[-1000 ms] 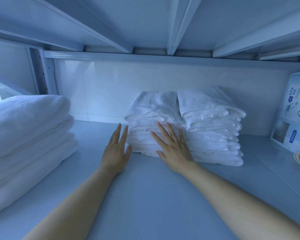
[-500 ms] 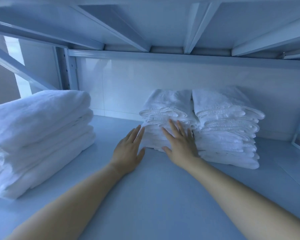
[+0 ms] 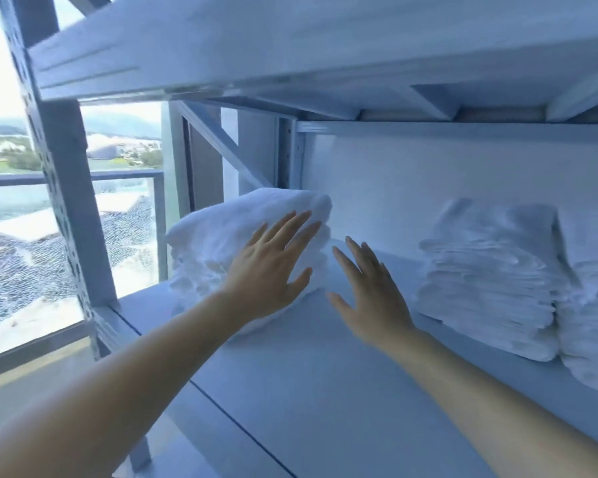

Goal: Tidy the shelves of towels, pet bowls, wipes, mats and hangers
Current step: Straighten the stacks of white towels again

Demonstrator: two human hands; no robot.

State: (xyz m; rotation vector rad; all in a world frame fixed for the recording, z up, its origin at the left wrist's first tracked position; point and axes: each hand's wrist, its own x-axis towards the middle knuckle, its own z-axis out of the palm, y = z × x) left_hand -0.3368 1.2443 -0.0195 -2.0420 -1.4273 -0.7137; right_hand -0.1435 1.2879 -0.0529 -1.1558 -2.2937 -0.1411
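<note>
Both hands have swung left since half a second ago, away from the thinner towels. Two bare forearms reach in over the shelf board (image 3: 308,391). The left hand (image 3: 266,270) lies flat, fingers spread, against the front of the one pile of thick towels (image 3: 204,243), which sits at the board's left end. The right hand (image 3: 370,291) holds nothing, fingers straight and slightly parted, just beside that pile's right edge; whether it touches the cloth cannot be told. Well apart to the right stand two stacks of thinner folded towels, the inner stack (image 3: 491,277) touching the outer stack (image 3: 591,305), both near the back wall. Beyond the left post (image 3: 66,188), one railing (image 3: 125,175) shows outside.
</note>
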